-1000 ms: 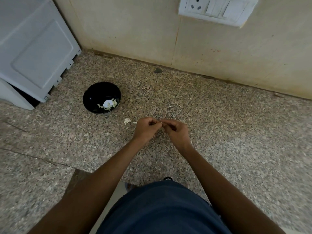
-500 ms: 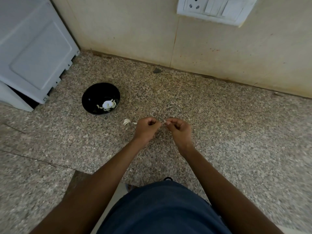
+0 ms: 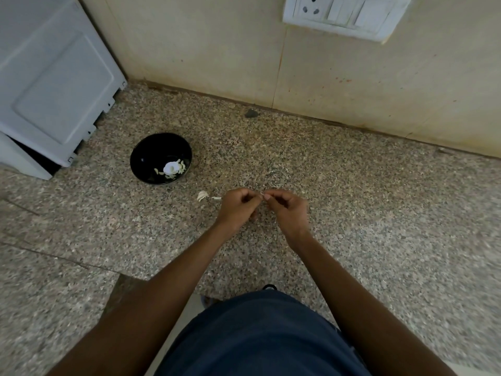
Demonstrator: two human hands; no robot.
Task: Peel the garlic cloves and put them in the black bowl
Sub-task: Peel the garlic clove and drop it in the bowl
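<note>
Speckled stone bench (image 3: 352,199), and the black bowl (image 3: 151,153) at my left already has a handful of peeled cloves (image 3: 182,167) in it. Still 1 small clump of garlic (image 3: 202,195) beside it to do. My left hand (image 3: 237,208) and right hand (image 3: 287,210) are both pinching a tiny clove (image 3: 262,195) between them, mid-peel.

speckled brown-grey granite counter (image 3: 352,202) runs back to a stained cream wall (image 3: 217,50), white plastic switch and socket plate (image 3: 344,14) up top, pale grey-white boxy appliance (image 3: 51,85) sits far left, lighting's pretty dim
</note>
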